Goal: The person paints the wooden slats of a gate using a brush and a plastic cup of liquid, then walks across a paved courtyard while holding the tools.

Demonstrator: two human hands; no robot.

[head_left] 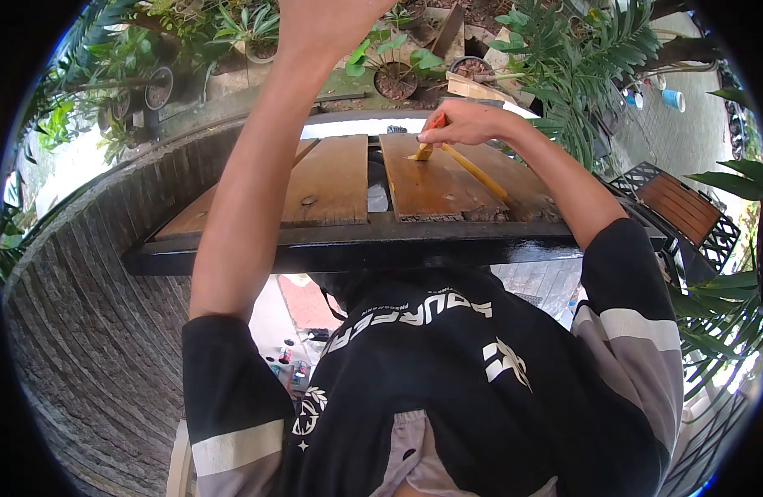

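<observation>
My right hand (473, 123) is closed around the red-orange handle of a paintbrush (424, 152). The bristle end of the brush rests on a brown wooden plank (427, 186), which looks glossy around it. Along that plank's right edge runs a long yellow strip (477, 171). My left hand (340, 18) reaches over the far side of the tabletop at the top of the view, where its fingers are cut off. Below my left forearm lies another wooden plank (336, 186), set in the same black table frame (357, 255).
A curved wall of dark stone strips (91, 306) encloses the left side. Potted plants (395, 83) stand beyond the table. At right, a chair with a brown slatted surface (678, 207) stands near palm leaves. Something whitish (377, 199) shows in the gap between planks.
</observation>
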